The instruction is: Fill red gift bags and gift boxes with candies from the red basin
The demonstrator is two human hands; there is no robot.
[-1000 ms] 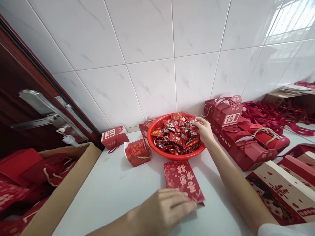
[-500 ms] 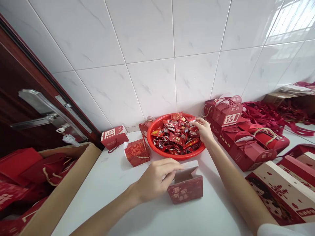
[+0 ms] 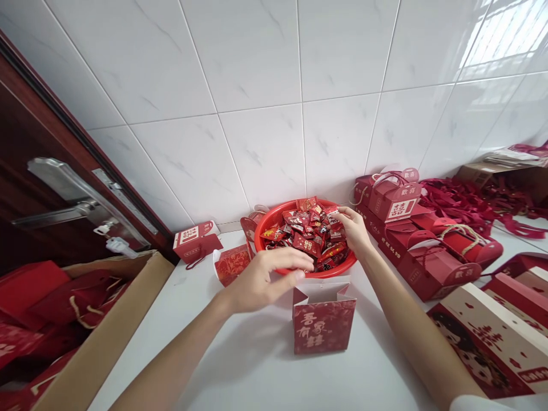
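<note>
A small red gift box [image 3: 323, 328] with gold characters stands upright on the white table, its top unfolded. Just behind and left of it hovers my left hand [image 3: 268, 274], thumb and fingers apart and holding nothing, in front of the bowl's near edge. Wrapped candies [image 3: 308, 242] in red packets are heaped in a red plastic bowl [image 3: 274, 214] against the wall. At the bowl's right side my right hand [image 3: 354, 228] pinches a red-and-white candy packet [image 3: 331, 216] over the heap.
Left of the bowl are a patterned red box [image 3: 231, 264] and a closed red box [image 3: 197, 242]. A carton [image 3: 141, 285] of red boxes sits by the door. Stacked red boxes [image 3: 428, 257], red ribbons [image 3: 454, 200] and larger printed boxes [image 3: 483, 348] fill the right.
My left hand has left the gift box's top and moved up and away, its fingers opening. The box has straightened upright. My right hand has stayed at the candy bowl.
</note>
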